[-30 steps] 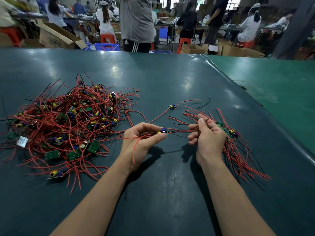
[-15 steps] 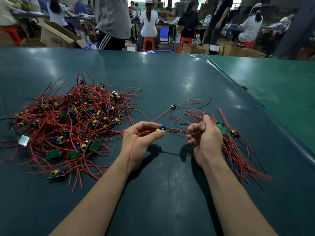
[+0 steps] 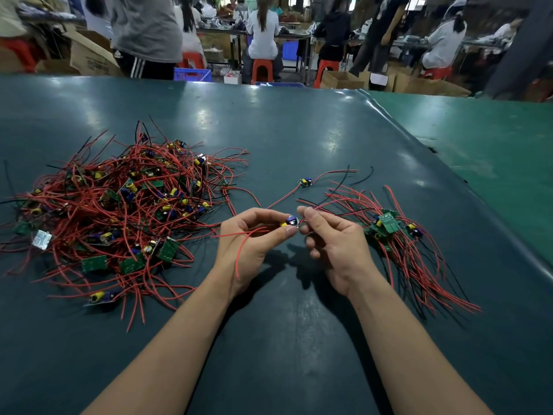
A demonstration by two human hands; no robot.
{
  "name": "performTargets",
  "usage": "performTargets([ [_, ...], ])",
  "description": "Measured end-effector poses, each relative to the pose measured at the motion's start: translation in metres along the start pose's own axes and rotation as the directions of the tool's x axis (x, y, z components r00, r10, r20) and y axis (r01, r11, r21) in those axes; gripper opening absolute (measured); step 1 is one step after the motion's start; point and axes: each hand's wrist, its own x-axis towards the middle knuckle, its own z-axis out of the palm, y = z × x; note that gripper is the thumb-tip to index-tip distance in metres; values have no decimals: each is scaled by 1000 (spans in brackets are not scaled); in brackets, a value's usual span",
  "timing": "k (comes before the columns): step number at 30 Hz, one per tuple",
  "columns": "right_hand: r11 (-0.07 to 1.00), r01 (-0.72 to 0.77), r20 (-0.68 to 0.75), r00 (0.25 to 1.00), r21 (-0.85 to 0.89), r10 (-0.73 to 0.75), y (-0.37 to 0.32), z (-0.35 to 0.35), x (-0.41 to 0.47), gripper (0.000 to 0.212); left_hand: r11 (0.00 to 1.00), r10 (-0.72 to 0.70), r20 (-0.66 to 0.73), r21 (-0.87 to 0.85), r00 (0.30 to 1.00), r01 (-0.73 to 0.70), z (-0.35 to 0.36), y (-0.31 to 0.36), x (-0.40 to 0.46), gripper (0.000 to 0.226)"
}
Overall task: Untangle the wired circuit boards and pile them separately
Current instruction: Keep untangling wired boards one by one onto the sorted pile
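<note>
Left hand (image 3: 254, 238): thumb and forefinger pinch small circuit board (image 3: 289, 221). Right hand (image 3: 335, 241): curled fingertips pinch its wires beside it, above table (image 3: 299, 339) centre.

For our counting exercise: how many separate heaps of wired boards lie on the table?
2: the tangled heap on the left, the sorted pile on the right beyond the right hand. One loose board lies between.
</note>
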Motion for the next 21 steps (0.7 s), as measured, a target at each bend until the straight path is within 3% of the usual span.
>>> performTargets([
  [4,996,85,-97,991,-30,-87,-3,-3,3,22,1000,4,2,-7,1000,-4,1,0,-1,19],
  [9,969,194,-317,939,153,-138,-13,-16,12,23,1000,3,-6,-12,1000,-3,1,1,0,18],
  [16,899,154,-339,941,410,-7,-14,-16,13,37,998,-10,6,-56,1000,10,0,2,-1,20],
  [21,908,130,-288,958,399,-11,-14,-18,14,33,996,-2,-15,-88,1000,0,-5,1,1,21],
])
